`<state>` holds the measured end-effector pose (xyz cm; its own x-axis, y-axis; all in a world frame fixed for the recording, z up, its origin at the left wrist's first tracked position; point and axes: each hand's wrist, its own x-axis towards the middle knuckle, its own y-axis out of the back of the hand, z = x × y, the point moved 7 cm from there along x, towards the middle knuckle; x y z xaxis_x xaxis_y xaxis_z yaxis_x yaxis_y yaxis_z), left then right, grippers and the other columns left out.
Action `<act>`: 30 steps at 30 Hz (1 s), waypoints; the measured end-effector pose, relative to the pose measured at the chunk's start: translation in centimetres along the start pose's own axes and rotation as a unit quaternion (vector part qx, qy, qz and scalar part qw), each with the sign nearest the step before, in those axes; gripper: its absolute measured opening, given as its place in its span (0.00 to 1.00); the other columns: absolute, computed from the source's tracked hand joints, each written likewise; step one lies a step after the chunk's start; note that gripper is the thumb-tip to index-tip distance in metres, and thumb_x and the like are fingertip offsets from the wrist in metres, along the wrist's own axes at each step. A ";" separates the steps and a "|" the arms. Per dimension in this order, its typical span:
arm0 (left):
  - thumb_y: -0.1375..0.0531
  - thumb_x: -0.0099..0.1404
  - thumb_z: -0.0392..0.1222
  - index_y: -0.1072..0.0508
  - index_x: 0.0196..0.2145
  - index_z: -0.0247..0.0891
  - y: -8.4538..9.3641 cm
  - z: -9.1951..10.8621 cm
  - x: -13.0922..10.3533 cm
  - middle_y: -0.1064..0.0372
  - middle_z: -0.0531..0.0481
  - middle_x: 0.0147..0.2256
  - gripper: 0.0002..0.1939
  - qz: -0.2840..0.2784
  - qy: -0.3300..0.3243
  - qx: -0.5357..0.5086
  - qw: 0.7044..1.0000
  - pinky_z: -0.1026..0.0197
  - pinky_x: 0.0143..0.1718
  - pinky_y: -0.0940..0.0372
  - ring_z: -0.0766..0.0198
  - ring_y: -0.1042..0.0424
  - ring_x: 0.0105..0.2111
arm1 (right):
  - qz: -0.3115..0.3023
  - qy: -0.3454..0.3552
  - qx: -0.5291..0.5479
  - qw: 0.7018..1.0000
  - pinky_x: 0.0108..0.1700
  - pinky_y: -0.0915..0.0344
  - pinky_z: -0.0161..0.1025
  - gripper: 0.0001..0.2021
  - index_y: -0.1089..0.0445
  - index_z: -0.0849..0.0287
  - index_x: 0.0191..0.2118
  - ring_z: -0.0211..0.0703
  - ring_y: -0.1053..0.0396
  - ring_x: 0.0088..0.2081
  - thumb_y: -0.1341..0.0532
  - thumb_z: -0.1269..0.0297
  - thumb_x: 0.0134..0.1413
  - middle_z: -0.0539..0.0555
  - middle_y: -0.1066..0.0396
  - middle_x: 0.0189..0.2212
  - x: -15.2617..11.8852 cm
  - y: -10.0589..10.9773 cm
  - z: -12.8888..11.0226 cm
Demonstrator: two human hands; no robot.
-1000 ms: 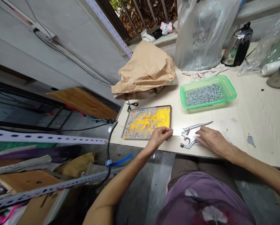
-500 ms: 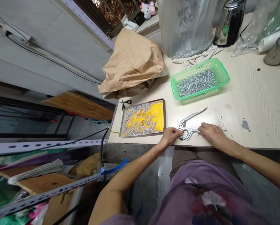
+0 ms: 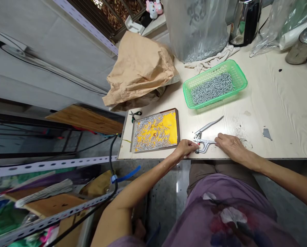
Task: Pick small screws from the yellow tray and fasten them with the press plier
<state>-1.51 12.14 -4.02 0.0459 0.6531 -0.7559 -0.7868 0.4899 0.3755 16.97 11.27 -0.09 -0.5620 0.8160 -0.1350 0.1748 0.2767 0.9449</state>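
Note:
A metal hand tool with a spring and two spread handles lies at the table's front edge. My left hand is closed in a pinch at the tool's head, near a small red part; what its fingertips hold is too small to make out. On the other side, my right hand has its fingers closed on the end of the tool's lower handle. To the left sits a shallow tray with a yellow bottom and many small metal pins. Farther back is a green plastic basket filled with similar small metal pieces.
Green-handled scissors lie beyond the tray's left corner. Crumpled brown paper is behind it. A large clear bag, a cloth, a kettle and a metal jug stand along the back.
The whole view has shifted slightly, so the table items appear a little farther left. Both hands keep nearly the same places at the tool.

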 end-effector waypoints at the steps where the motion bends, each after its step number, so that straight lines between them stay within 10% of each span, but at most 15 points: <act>1: 0.32 0.52 0.46 0.27 0.22 0.32 0.0 0.0 0.0 0.46 0.60 0.13 0.14 -0.002 0.001 -0.002 1.000 0.69 0.14 0.53 0.75 0.50 0.13 | -0.002 -0.001 0.000 1.000 0.29 0.48 0.38 0.11 0.29 0.60 0.38 0.42 0.33 0.33 0.49 0.70 0.65 0.56 0.30 0.34 0.0 0.0 0.1; 4: 0.33 0.52 0.46 0.26 0.22 0.32 -0.1 0.0 0.1 0.46 0.60 0.12 0.13 -0.006 0.000 -0.005 1.000 0.69 0.14 0.54 0.75 0.51 0.13 | 0.007 0.014 0.011 1.000 0.34 0.43 0.38 0.08 0.30 0.60 0.43 0.45 0.33 0.38 0.43 0.63 0.62 0.59 0.29 0.39 0.2 0.3 0.5; 12: 0.32 0.52 0.45 0.26 0.23 0.32 0.0 0.1 -0.2 0.45 0.61 0.13 0.13 -0.005 -0.001 0.001 1.000 0.69 0.14 0.55 0.76 0.50 0.12 | 0.054 0.054 -0.038 0.996 0.54 0.46 0.55 0.46 0.44 0.60 0.63 0.66 0.48 0.61 0.36 0.36 0.42 0.69 0.42 0.61 3.0 1.6 4.0; 30: 0.35 0.59 0.46 0.32 0.20 0.33 -0.2 -0.5 -0.7 0.39 0.57 0.17 0.16 -0.012 0.039 -0.032 0.999 0.68 0.16 0.48 0.75 0.46 0.14 | 0.020 0.042 -0.040 0.998 0.43 0.53 0.47 0.23 0.34 0.58 0.53 0.54 0.37 0.45 0.36 0.56 0.52 0.59 0.26 0.44 2.3 2.6 2.4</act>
<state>-1.69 11.34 -3.86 0.0188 0.5927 -0.8052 -0.8242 0.4651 0.3231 18.09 15.07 1.39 -0.6222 0.7793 -0.0748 0.1355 0.2013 0.9701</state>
